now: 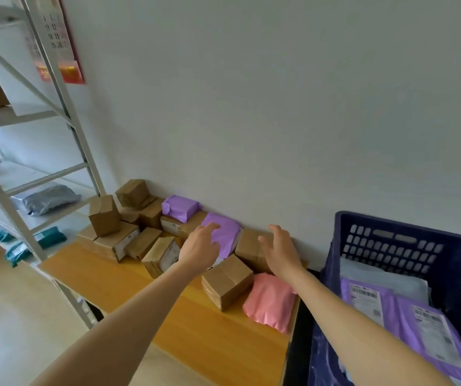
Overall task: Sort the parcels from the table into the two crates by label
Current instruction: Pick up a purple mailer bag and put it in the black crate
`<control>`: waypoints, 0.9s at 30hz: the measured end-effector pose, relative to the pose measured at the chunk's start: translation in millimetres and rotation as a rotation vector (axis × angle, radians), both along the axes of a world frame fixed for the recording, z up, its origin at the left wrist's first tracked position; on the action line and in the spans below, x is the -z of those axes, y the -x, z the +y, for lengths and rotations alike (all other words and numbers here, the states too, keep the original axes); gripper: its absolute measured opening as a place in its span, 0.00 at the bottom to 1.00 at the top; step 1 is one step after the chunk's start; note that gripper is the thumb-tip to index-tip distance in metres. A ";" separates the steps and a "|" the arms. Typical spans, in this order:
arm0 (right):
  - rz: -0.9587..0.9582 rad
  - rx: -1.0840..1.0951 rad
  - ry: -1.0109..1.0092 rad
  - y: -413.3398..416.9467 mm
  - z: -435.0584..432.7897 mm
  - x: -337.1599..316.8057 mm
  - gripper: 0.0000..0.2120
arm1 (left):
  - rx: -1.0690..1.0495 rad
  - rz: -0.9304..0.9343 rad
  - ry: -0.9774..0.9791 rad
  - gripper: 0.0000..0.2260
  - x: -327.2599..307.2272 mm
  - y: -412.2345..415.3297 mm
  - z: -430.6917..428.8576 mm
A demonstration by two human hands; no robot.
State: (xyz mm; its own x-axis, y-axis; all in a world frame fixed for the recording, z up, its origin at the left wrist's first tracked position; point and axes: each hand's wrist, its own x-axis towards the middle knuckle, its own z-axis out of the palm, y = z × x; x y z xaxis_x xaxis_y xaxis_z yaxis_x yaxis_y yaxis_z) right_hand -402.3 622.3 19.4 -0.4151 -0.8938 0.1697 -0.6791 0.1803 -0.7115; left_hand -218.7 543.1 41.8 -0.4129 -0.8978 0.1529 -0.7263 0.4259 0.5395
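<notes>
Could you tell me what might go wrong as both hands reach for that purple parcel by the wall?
The purple parcel lies among stacked boxes, so pulling it could topple them. The pink parcel sits near the table edge and could be knocked off. The left hand touches the parcel; the right hand is open, so a one-sided lift may slip.

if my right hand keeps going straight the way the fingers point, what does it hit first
Probably the brown cardboard box against the wall, just past your right hand; the fingers already overlap it in this view, though depth is unclear.
</notes>
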 end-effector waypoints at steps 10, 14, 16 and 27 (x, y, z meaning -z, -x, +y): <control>-0.049 0.008 -0.119 -76.1 -38.4 48.5 0.20 | -0.013 -0.007 -0.109 0.21 51.7 -78.0 -45.3; -0.062 0.023 -0.142 -84.4 -59.8 64.4 0.22 | 0.014 -0.016 -0.134 0.21 66.5 -84.1 -61.8; -0.065 0.033 -0.158 -84.7 -74.4 72.7 0.21 | 0.014 -0.022 -0.143 0.21 72.4 -84.7 -74.8; -0.199 0.051 -0.233 -71.9 -175.0 126.6 0.21 | 0.022 -0.232 -0.157 0.21 100.3 -74.0 -184.8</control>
